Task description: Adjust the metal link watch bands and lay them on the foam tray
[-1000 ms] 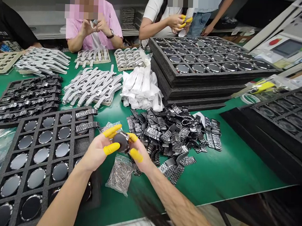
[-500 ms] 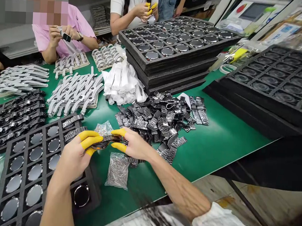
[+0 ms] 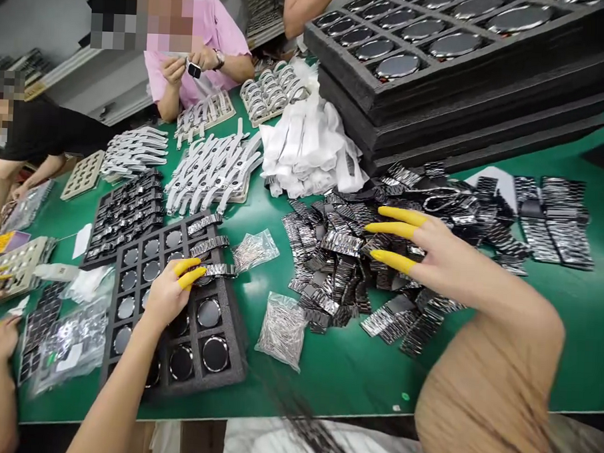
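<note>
My left hand point(image 3: 169, 294), with yellow finger cots, is over the black foam tray point(image 3: 231, 343). Its fingers are closed at the left end of a watch with a black metal band point(image 3: 218, 270), which lies in a slot of that tray. Part of the watch is hidden under the fingers. Round watch heads point(image 3: 209, 312) sit in other slots. Over a heap of black metal watch bands point(image 3: 338, 255), my right hand point(image 3: 435, 252) is open, its yellow-tipped fingers spread and nothing gripped in them.
Two clear bags of small metal pins point(image 3: 281, 329) lie between tray and heap. White wrapped straps point(image 3: 310, 147) and stacked foam trays point(image 3: 437, 119) stand behind. White watches point(image 3: 211, 172) fill trays further left. A co-worker in pink point(image 3: 200, 42) handles a watch; other people's hands are at far left.
My hands have parted. The left brought the watch down to the foam tray; the right let go and moved right over the band heap. The view has turned left.
</note>
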`<act>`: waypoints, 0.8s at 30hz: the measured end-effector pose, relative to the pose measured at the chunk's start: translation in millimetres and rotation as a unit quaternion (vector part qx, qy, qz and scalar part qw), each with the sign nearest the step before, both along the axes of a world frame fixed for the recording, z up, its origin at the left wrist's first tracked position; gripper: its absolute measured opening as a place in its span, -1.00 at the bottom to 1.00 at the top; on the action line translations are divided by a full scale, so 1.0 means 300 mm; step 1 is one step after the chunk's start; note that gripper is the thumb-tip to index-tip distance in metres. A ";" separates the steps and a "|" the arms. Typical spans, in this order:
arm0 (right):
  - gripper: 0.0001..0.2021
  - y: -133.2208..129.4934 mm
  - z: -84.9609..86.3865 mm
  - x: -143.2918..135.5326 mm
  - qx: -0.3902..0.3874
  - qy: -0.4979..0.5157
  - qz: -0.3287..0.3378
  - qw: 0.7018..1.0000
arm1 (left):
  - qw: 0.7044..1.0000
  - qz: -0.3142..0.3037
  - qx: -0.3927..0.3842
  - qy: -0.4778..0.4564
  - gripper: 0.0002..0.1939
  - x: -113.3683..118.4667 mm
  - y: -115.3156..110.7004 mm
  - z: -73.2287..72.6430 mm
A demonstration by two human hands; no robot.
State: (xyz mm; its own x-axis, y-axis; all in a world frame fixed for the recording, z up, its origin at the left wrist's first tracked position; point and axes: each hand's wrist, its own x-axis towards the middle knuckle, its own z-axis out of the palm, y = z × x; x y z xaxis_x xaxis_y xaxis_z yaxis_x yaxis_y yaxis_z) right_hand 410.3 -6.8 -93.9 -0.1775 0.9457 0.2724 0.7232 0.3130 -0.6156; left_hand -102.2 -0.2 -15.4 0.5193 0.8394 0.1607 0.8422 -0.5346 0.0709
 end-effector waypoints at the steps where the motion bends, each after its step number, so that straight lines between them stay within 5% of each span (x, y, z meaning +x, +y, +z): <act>1: -0.59 -0.005 0.003 0.011 -0.011 0.001 0.005 1.000 | 1.000 0.003 0.014 0.015 -0.62 -0.009 0.001 -0.007; 4: -0.63 -0.011 0.007 0.028 -0.034 0.008 0.012 0.999 | 0.998 0.002 0.007 0.064 -0.50 -0.013 -0.025 0.000; 8: -0.63 0.002 -0.001 0.020 -0.028 0.024 0.008 0.999 | 0.988 -0.003 -0.111 0.109 -0.32 -0.006 -0.102 0.022; 14: -0.67 0.014 0.001 0.010 0.009 0.013 -0.018 1.000 | 0.982 0.062 -0.159 0.078 -0.45 0.038 -0.129 0.069; 20: -0.65 -0.022 0.090 -0.020 -0.032 0.042 -0.087 0.995 | 0.984 0.017 -0.146 -0.099 -0.50 0.229 -0.079 0.204; 24: -0.58 -0.033 0.128 -0.050 -0.015 0.074 -0.184 0.980 | 0.966 -0.067 -0.163 -0.188 -0.57 0.383 -0.047 0.222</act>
State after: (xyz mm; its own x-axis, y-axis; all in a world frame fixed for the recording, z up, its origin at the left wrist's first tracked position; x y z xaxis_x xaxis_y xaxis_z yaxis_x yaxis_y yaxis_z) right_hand 395.1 -16.8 -55.6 0.2162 0.9464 0.2398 0.6850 0.0280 -0.7280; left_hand 12.8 -14.3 51.2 0.5824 0.8070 0.0980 0.6489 -0.5341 0.5418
